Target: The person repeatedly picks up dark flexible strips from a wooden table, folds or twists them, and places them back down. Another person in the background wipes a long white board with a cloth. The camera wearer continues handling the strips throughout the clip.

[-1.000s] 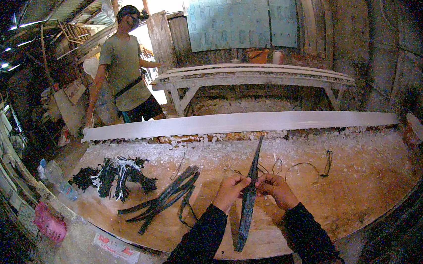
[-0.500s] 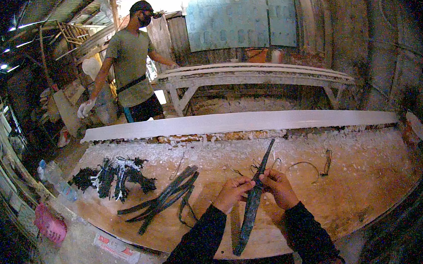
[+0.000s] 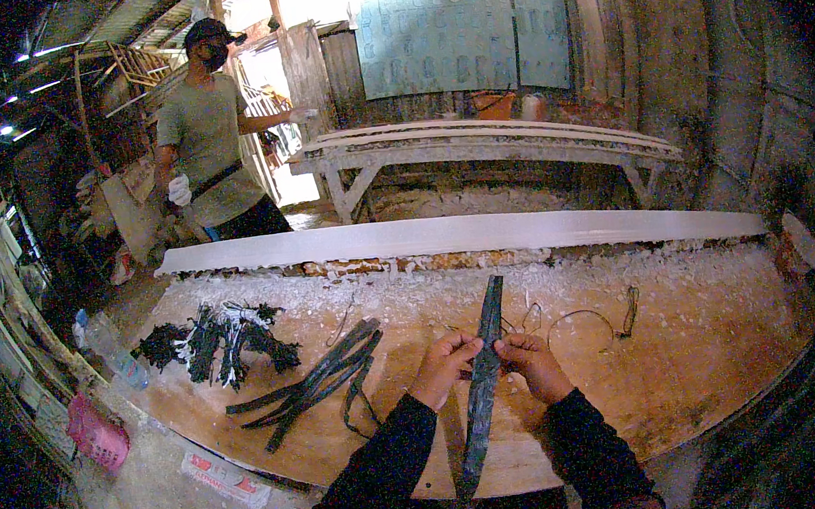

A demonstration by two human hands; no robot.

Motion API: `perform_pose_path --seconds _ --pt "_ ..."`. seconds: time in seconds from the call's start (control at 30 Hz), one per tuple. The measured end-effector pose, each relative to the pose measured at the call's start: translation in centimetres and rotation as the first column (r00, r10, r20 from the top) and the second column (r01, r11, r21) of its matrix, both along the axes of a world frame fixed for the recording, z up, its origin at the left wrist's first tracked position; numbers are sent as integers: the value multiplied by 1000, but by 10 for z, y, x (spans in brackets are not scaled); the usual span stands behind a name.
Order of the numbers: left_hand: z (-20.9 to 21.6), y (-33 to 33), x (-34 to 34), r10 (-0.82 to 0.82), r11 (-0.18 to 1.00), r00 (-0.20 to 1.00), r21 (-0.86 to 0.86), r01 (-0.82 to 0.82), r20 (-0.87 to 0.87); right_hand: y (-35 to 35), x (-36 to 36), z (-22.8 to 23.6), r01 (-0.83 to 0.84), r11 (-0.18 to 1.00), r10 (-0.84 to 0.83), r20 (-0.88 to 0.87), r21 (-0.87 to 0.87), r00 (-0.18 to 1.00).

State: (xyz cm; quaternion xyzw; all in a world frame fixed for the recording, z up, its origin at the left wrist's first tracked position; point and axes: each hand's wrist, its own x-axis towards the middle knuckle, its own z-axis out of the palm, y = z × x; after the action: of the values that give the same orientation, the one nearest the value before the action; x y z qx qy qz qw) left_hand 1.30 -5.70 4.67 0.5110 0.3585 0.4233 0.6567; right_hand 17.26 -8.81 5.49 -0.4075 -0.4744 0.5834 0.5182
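Note:
My left hand [image 3: 443, 370] and my right hand [image 3: 533, 365] face each other over the table, each pinching an edge of one long, flat, black strip [image 3: 480, 421]. The strip slants between them, its blunt far end pointing away from me and its narrower near end reaching the table's front edge. To the left of my hands lies a loose pile of similar narrow black strips [image 3: 314, 380]. Farther left are frayed black and white bundles [image 3: 226, 343]. Thin dark wire or cord [image 3: 580, 316] curls on the tabletop to the right of my right hand.
The wooden table [image 3: 684, 367] has white residue along its far side, where a long white ledge [image 3: 463, 236] runs. A plastic bottle [image 3: 119, 354] and a pink basket [image 3: 98, 434] are at left. Beyond, a co-worker [image 3: 212, 141] stands near a long white bench [image 3: 485, 143].
The strip's far end was narrow and pointed up-right; it now looks broader, blunt and lower. My hands stay nearly in place. The co-worker has shifted left and the co-worker's arms have moved.

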Motion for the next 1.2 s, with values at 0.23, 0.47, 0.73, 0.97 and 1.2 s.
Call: perform_pose_path --seconds 0.23,0.47,0.73,0.97,1.2 --pt "-1 0 1 -83 991 965 -79 106 248 -5 -2 8 -14 1000 13 -128 -9 992" --pt "4 -4 -2 -119 993 992 19 118 43 3 4 0 74 996 -70 -82 53 994" --pt "3 -3 1 -124 992 990 5 124 66 4 8 -2 -30 997 8 -289 -70 957" --pt "-14 9 2 159 985 975 43 -167 156 -8 -7 9 -64 997 68 143 -33 987" --pt "-3 10 -10 309 949 946 28 -313 96 -8 -9 4 -204 978 209 129 -51 969"
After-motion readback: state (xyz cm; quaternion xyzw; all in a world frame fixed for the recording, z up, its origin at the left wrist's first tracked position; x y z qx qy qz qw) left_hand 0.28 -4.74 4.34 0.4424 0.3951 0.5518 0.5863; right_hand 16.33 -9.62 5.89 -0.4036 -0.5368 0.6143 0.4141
